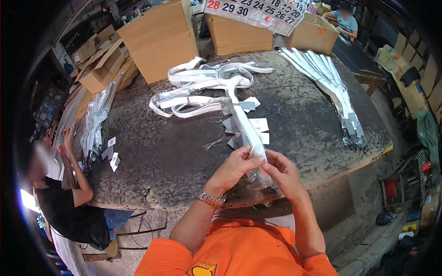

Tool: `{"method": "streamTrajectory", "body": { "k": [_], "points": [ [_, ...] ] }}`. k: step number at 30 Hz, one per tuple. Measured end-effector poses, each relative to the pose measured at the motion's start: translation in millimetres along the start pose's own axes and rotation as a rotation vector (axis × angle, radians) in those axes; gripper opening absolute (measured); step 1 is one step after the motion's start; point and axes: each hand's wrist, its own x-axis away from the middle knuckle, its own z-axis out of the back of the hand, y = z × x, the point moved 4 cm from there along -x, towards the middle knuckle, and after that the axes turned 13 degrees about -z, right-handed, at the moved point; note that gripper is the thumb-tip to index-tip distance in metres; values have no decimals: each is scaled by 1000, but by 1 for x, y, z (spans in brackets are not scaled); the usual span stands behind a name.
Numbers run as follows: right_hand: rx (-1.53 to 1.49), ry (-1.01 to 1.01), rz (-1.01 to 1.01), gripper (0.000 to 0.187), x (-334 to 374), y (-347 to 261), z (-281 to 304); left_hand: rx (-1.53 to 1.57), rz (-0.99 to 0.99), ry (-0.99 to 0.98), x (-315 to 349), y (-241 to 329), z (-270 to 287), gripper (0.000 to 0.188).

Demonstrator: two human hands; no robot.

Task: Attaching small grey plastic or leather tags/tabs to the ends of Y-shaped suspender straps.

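A long white belt-like strap [246,131] in a clear plastic sleeve runs down the table toward me. My left hand [235,169] pinches its near end from the left, thumb across the top. From the right, my right hand [284,175] grips the same end, thumb and fingers pressed together. Loose clear plastic [258,179] hangs between and below the hands. Beyond them lies a tangle of looped white straps [200,85]. White and grey card tags [259,124] lie beside and partly under the held strap, with thin strings [216,141] to their left.
A fanned bundle of sleeved straps [322,76] lies on the dark, worn table [304,124] at right. Another bundle [95,122] and loose tags [113,156] lie at left, near a seated person [69,193]. Cardboard boxes [161,41] line the far edge; another person [345,22] is behind.
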Motion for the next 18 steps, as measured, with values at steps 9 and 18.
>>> {"method": "streamTrajectory", "body": {
  "k": [9, 18],
  "points": [
    [-168, -126, 26, 36, 18, -15, -23, 504, 33, 330, -114, 22, 79, 30],
    [518, 405, 344, 90, -83, -46, 22, 299, 68, 104, -69, 102, 32, 24]
  ]
}}
